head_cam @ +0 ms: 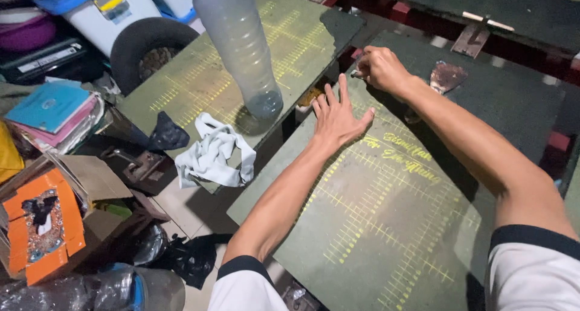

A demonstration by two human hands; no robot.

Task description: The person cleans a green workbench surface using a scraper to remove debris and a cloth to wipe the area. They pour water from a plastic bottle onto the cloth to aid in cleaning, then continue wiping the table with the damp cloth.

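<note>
My left hand (336,115) lies flat with fingers spread on a dark green board (386,226) marked with a yellow grid and yellow lettering. My right hand (379,68) is closed near the board's far left corner, pinching something small and pale at the edge; what it is cannot be told. A metal scraper (446,77) with a stained blade rests on the board just right of that hand.
A second gridded board (199,81) on the left carries an inverted clear plastic bottle (241,51), a white rag (214,154) and a dark cloth (166,133). A tyre (148,48), stacked folders (51,112) and cardboard boxes (42,226) crowd the floor at left.
</note>
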